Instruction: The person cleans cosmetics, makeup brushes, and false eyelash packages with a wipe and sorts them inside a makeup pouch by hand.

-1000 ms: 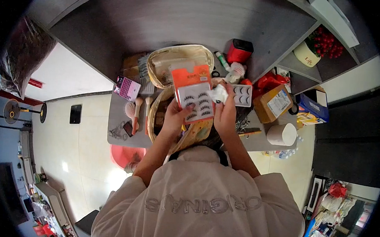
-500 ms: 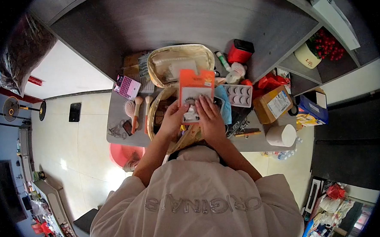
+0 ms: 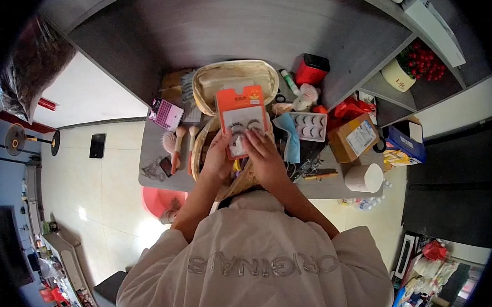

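Beige cloth of the shirt (image 3: 264, 238) fills the bottom of the frame, and both forearms reach up from it toward the centre. The left hand (image 3: 218, 155) is closed on the lower left edge of an orange lash pack (image 3: 240, 102), thumb on the front. The right hand (image 3: 267, 159) lies over the pack's lower right, fingers together and slightly bent; what looks like a white tissue (image 3: 239, 143) shows beside the fingertips, but I cannot tell whether they pinch it.

The step in hand seems to be wiping or pressing the pack's front. Such a move calls for a firm left grip and light, flat right fingers, so the cover does not bend. The pack is between the hands, above and touching both, tilted a little to the left, over an open cream bag (image 3: 233, 75).

Farther out, a blue mask (image 3: 292, 142) and a lash tray (image 3: 311, 126) lie right of centre, with a hairbrush (image 3: 169, 141) at centre left. Beyond them, a red tin (image 3: 311, 71) stands above centre, and a flowerpot (image 3: 399, 75) sits at upper right.
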